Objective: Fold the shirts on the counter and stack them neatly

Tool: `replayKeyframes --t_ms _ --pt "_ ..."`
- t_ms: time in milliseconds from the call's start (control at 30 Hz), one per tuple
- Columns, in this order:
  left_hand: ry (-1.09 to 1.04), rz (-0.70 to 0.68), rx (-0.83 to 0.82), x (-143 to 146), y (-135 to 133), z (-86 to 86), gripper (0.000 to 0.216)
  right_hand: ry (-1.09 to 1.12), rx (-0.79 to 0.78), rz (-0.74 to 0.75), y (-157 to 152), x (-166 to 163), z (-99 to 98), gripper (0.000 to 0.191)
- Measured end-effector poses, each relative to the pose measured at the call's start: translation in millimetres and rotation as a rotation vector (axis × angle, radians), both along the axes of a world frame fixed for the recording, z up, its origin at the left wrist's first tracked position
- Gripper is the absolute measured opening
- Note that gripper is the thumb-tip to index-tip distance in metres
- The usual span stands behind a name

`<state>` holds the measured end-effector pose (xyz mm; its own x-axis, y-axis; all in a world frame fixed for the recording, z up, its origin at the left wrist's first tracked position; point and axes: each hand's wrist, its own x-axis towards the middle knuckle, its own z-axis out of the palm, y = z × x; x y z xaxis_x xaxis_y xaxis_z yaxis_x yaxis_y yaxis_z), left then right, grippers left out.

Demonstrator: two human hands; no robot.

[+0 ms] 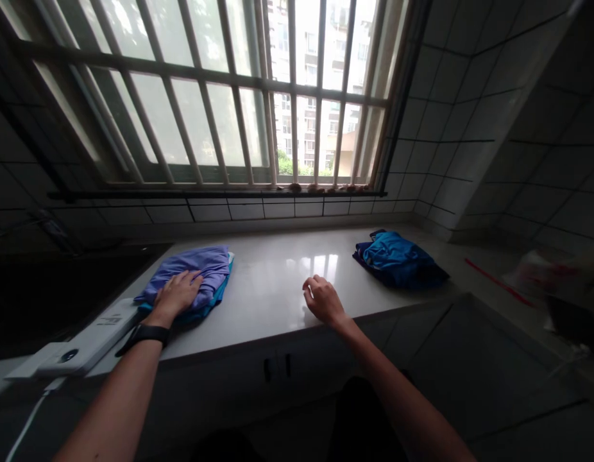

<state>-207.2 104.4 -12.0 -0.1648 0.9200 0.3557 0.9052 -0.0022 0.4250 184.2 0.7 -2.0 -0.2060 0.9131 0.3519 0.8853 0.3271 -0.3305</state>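
The left hand [176, 296] is laid flat, fingers open, on the folded purple cloth [191, 273] near the left edge of the worktop [268, 276] (so the pile is kept smooth); the right hand [323, 300] is held half curled, nothing gripped, between that pile and the blue garment [398, 260].

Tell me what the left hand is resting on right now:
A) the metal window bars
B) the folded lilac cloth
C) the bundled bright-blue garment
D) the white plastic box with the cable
B. The left hand lies palm-down on the folded lilac cloth, its fingers spread across the top.
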Motion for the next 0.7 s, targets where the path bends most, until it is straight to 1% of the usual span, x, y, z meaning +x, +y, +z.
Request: replayKeyframes --t_ms 33,100,133,200,233,267,300,333,400,433,467,533,600,633,700 --pt "0.019 0.036 -0.046 2 -1 3.6 0.04 -0.014 -0.002 -0.046 -3 10 -6.4 0.022" --pt "0.108 0.111 -0.132 13 -5 16.4 0.035 -0.055 -0.015 -0.063 -4 18 -15.3 0.02" --pt "0.173 0.142 -0.14 21 -9 25.2 0.032 -0.078 -0.017 -0.046 -3 18 -17.6 0.02" --pt "0.333 0.183 -0.059 47 -20 44.4 0.025 -0.115 -0.012 -0.016 -2 14 -18.8 0.021" --pt "0.418 0.172 0.03 64 -27 52.9 0.023 -0.126 -0.012 -0.011 -1 12 -18.4 0.022" --pt "0.481 0.097 0.138 82 -36 59.2 0.025 -0.131 -0.017 -0.014 -1 11 -17.6 0.023" --pt "0.511 0.017 0.191 102 -45 62.6 0.027 -0.13 -0.025 -0.019 -1 10 -16.8 0.023" --pt "0.511 -0.062 0.182 121 -54 62.6 0.026 -0.125 -0.034 -0.024 -1 10 -16.1 0.023" --pt "0.424 -0.196 0.058 155 -74 52.0 0.019 -0.113 -0.049 -0.031 -2 11 -15.1 0.023" --pt "0.363 -0.237 -0.008 169 -83 42.5 0.018 -0.109 -0.056 -0.034 -2 12 -15.0 0.024" --pt "0.321 -0.267 -0.036 180 -91 31.7 0.018 -0.107 -0.062 -0.039 -2 13 -14.9 0.024" --pt "0.262 -0.247 -0.012 193 -105 10.3 0.02 -0.105 -0.071 -0.049 -2 13 -15.3 0.024" --pt "0.216 -0.202 0.035 197 -113 -4.6 0.023 -0.107 -0.075 -0.051 -2 12 -15.9 0.024" --pt "0.198 -0.184 0.044 197 -114 -8.7 0.024 -0.11 -0.077 -0.052 -2 12 -16.1 0.024" --pt "0.18 -0.168 0.024 195 -114 -11.5 0.026 -0.121 -0.082 -0.061 -1 12 -16.4 0.024"
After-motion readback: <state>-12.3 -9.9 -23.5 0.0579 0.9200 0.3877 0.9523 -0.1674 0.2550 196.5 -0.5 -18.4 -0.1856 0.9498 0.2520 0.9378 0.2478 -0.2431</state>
